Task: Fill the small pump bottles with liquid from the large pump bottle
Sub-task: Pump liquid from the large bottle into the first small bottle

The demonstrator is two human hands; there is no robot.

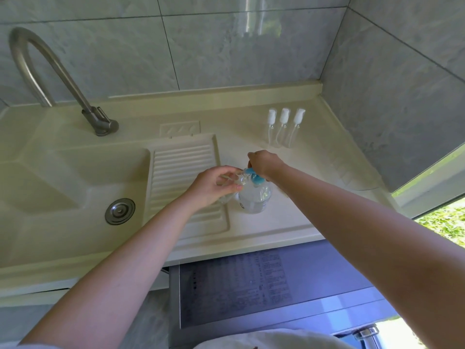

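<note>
The large pump bottle [254, 197] stands upright on the pale bench [289, 217], directly below the right hand [264, 163], whose fingers curl down over the blue pump head [254, 176] and press on it. Just to the left of that, the left hand [214, 185] pinches a small clear bottle [235, 181] between thumb and curled fingers, holding it tilted with its open mouth up against the blue spout; most of this small bottle is hidden by the fingers, and whether liquid is in it cannot be told. Beyond the right hand, well apart from it toward the tiled wall [226, 46], three small pump bottles [284, 128] with white caps stand upright in a close row on the bench. Under the left hand and forearm lies the ribbed washboard slope [181, 167], and farther left of it the sink basin [63, 185] with its metal drain [120, 211]. A curved metal tap [50, 71] rises beyond the basin, far left of both hands.
</note>
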